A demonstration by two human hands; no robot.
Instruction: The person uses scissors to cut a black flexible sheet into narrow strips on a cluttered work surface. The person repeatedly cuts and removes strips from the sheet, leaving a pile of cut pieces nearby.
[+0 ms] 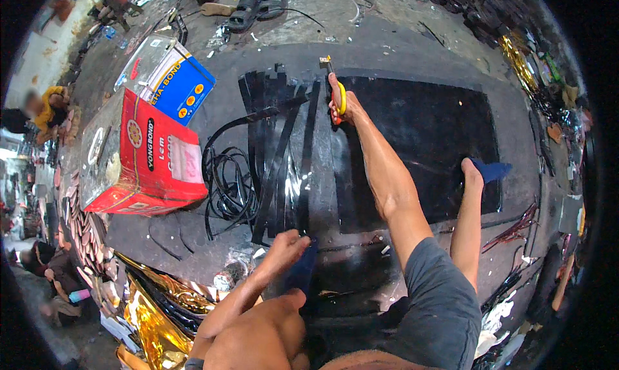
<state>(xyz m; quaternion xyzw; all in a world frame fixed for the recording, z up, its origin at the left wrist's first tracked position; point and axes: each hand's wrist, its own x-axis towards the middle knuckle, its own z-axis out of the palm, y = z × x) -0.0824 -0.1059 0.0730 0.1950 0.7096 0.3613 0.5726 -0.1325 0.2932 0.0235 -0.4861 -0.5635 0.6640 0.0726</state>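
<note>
Head view, looking down at a dark, littered work floor. The right hand (340, 102), at the end of a forearm stretched far forward, is closed around the yellow-and-red handle of a small flat brush (330, 73), whose pale bristle head points away from the person, near the far left corner of a large black rectangular sheet (425, 144) lying flat on the floor. The left hand (288, 245) reaches forward lower in the frame, its fingers pinched on the upper end of a dark blue flat strip (300, 270) at the near end of a fan of long, narrow, glossy black strips (280, 144). These strips lie side by side just left of the sheet, some crossing one another. A bare foot (472, 173) rests on the sheet's right part, its toes against a small dark blue piece (493, 170). Left of the strips lies a tangle of thin black cable (225, 183). Further left stands a red rectangular tin can (138, 157), with a blue-and-white rectangular tin (169, 80) behind it. Crumpled gold foil (155, 318) lies at the lower left, and a pair of black sandals (258, 9) at the top edge.
</note>
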